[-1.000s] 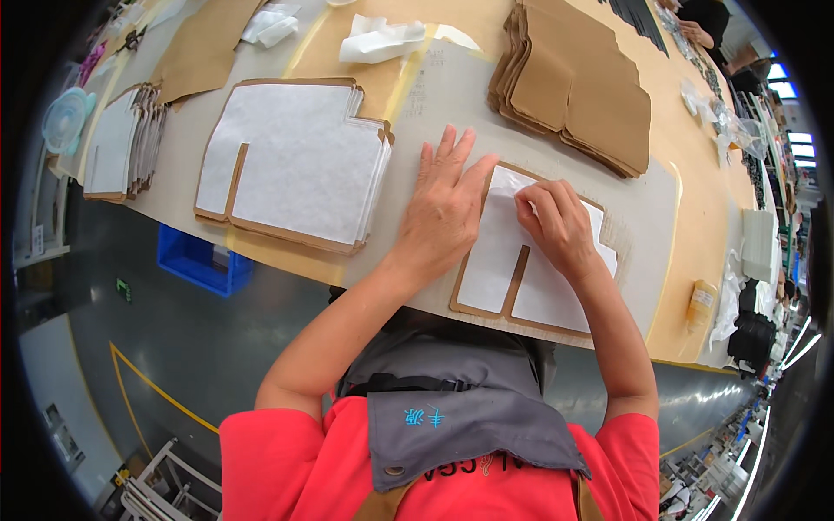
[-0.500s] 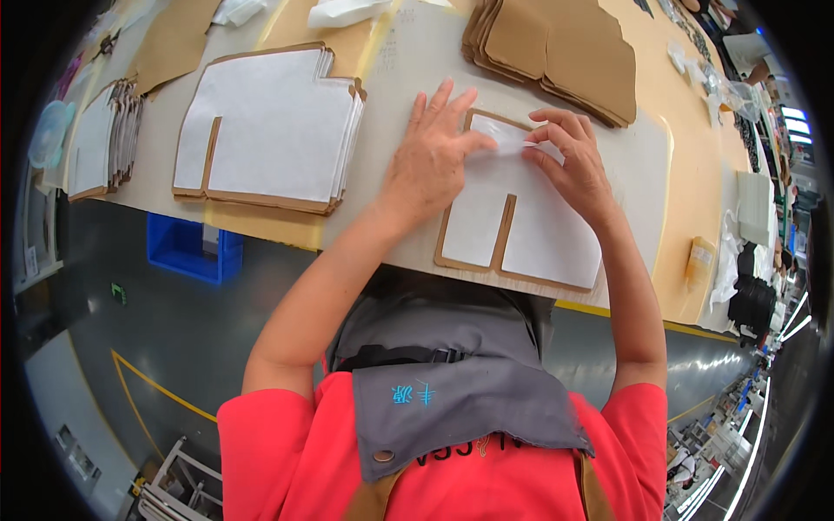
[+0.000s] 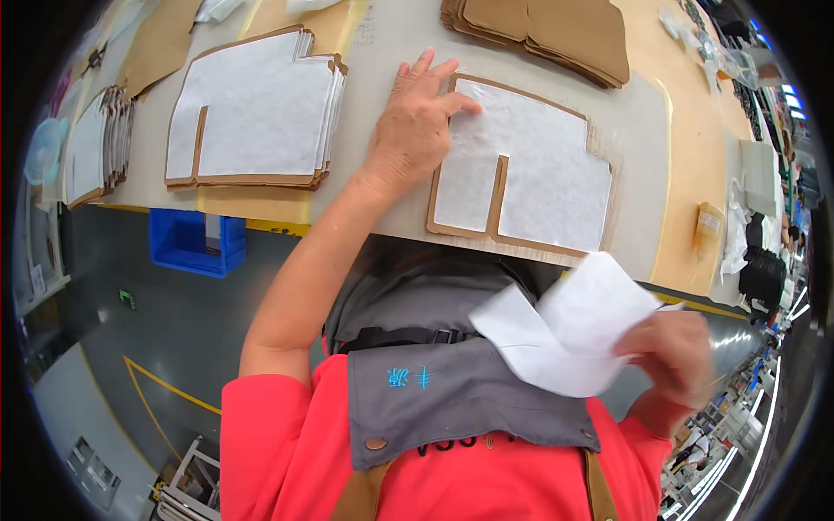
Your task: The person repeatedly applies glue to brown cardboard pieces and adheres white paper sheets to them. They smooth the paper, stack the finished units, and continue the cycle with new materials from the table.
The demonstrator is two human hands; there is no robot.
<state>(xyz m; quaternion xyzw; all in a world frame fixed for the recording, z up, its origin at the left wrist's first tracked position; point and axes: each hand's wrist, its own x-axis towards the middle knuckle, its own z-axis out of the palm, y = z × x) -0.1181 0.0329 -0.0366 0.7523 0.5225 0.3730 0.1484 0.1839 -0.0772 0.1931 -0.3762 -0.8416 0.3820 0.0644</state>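
A flat brown panel (image 3: 493, 208) lies on the table before me, its white face (image 3: 556, 178) up, with a slot from its near edge and a stepped right corner. My left hand (image 3: 415, 117) rests at its upper left corner, fingers spread, the thumb on the white face. My right hand (image 3: 669, 356), blurred, is off the table at my right side, closed on a thin white sheet (image 3: 578, 326). That sheet hangs bent over my apron (image 3: 434, 382), with a slit dividing it.
Left of the panel is a stack of similar white-faced panels (image 3: 261, 108), and another stack (image 3: 100, 143) lies farther left. Brown panels (image 3: 547, 35) are piled at the back. A blue bin (image 3: 195, 247) sits below the table edge; a yellowish packet (image 3: 708, 224) lies right.
My right hand has pulled the white sheet off the panel's face and swung it down toward me to the right. My left hand stays at the panel's upper left corner.
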